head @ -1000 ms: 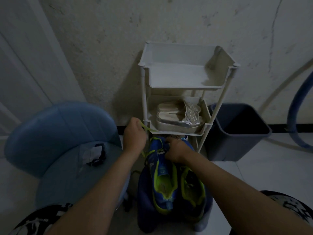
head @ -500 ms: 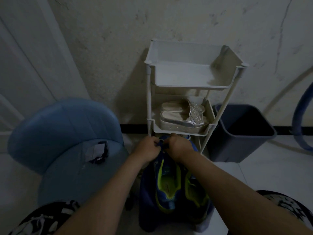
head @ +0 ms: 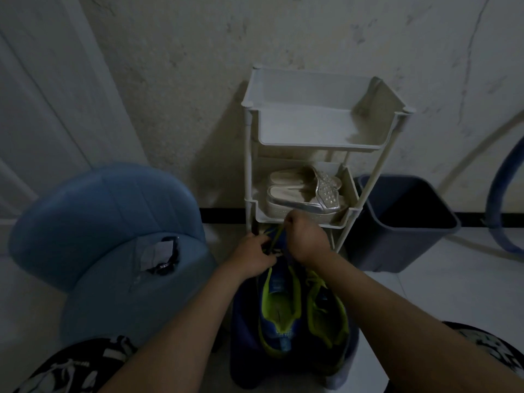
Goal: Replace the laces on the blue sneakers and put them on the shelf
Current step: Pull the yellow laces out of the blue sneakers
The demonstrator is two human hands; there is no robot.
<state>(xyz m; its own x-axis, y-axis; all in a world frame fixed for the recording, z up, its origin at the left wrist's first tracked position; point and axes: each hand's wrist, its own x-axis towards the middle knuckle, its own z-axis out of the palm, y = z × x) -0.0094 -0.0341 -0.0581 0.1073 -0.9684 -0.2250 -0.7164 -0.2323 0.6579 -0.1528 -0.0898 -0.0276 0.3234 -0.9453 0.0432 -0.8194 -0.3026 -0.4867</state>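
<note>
- Lower centre: blue sneakers (head: 276, 316), with lime-lined oval openings.
- Left hand (head: 252, 258) curls round one sneaker's front.
- Right hand (head: 306, 238) pinches a thin lime lace (head: 275, 236), taut.
- White plastic shelf (head: 320, 131) stands just behind.

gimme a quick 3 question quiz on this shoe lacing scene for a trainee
1. True or false: the silver sandals lie on the middle tier of the shelf.
2. The right hand pinches: A) the green lace B) a sandal C) nothing.
3. How many blue sneakers sit in front of the shelf?
Key: 1 true; 2 A; 3 two.
</note>
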